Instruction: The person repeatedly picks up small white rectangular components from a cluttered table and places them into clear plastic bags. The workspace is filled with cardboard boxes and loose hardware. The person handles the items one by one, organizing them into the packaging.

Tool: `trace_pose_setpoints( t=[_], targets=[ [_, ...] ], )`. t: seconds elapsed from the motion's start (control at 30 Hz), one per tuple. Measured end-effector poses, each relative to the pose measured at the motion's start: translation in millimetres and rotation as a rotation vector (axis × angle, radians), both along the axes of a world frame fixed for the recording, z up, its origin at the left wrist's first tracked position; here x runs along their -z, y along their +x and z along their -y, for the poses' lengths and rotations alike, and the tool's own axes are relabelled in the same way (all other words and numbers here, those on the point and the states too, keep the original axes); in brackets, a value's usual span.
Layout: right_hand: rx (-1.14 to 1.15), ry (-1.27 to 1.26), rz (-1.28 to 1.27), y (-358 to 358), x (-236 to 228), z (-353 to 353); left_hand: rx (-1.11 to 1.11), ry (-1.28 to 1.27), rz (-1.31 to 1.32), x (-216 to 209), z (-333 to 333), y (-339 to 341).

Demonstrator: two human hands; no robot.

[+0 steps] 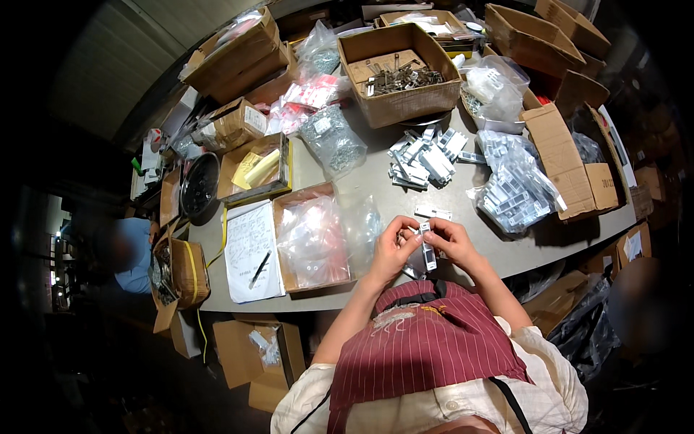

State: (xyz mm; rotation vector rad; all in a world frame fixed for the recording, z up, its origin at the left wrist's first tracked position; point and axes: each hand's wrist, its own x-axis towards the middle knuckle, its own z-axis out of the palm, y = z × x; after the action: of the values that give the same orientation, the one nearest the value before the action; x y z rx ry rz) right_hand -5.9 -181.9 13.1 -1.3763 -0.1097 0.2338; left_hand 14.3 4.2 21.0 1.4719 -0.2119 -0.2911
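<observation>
We observed the left hand (395,251) and the right hand (451,246) drawn together at the near edge of a smooth grey surface (506,256). Between them was a small, oblong, silvery-grey part with a dark window (429,256), pinched near its upper end by the fingers and thumb of each hand. Just beyond the hands lay a pale, flat, narrow piece (435,213); farther back we noted a loose heap of silvery-grey oblong parts (431,160). To the heap's right sat a clear plastic bag of similar parts (512,194). Behind the heap stood a deep brown cardboard box (405,108) containing dark metal pieces (405,78). Left of the hands, we saw a shallow brown cardboard tray (318,286) holding clear plastic bags (311,235), beside a white handwritten sheet (246,235) bearing a black pen (260,269).
</observation>
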Motion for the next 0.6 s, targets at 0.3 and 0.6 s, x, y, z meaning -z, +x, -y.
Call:
trace_pose_setpoints(
  t=[0.3, 0.6],
  targets=[
    [0.04, 0.293, -0.303, -6, -4, -9, -0.092, -0.014, 0.101, 3, 3, -4],
    [0.124, 0.262, -0.283, -6, -31, -17, -0.186, 0.168, 0.446, -25, 3, -14]
  ],
)
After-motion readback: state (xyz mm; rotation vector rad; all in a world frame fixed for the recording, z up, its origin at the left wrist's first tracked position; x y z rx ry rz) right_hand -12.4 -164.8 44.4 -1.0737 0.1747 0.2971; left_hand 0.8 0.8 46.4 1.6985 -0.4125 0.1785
